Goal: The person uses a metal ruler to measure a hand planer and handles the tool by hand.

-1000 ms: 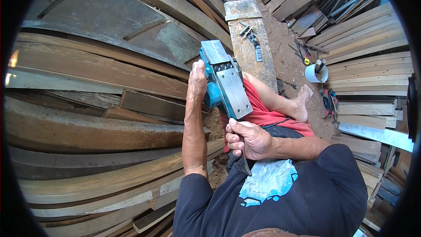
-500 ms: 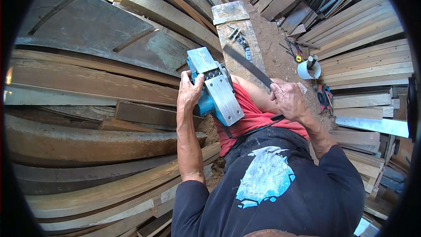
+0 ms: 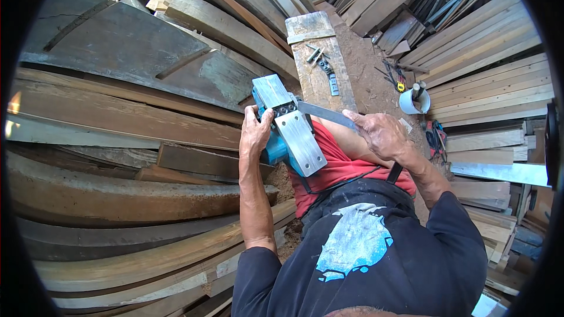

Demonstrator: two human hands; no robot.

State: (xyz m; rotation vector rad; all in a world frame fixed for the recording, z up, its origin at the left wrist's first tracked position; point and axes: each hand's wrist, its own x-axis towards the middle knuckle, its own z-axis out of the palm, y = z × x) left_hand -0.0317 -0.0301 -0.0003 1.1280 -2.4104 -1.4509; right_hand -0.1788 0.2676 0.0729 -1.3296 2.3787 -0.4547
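My left hand [image 3: 254, 132] grips a teal electric planer [image 3: 302, 144] by its side, fingers and thumb closed round the body. The planer lies with its pale metal sole facing up, and the cutter drum [image 3: 285, 109] shows in the gap between the two sole plates. In my right hand [image 3: 382, 135] is a long, flat, grey metal file [image 3: 323, 113], its dark rear end sticking out below the hand. The file's far tip reaches the drum gap at the planer's right side; whether it touches the drum I cannot tell.
Small metal parts [image 3: 333, 85] and a T-shaped tool [image 3: 315, 54] lie on a wooden plank bench [image 3: 305, 76] ahead. To the right are a white pot [image 3: 414, 103], a yellow tape measure [image 3: 401, 87] and a red-and-black tool [image 3: 435, 138]. Stacked boards [image 3: 123, 103] crowd both sides.
The file has swung from pointing up and left, beyond the planer, down to the cutter gap. My right hand has turned with it; the planer has tipped slightly in my left hand.
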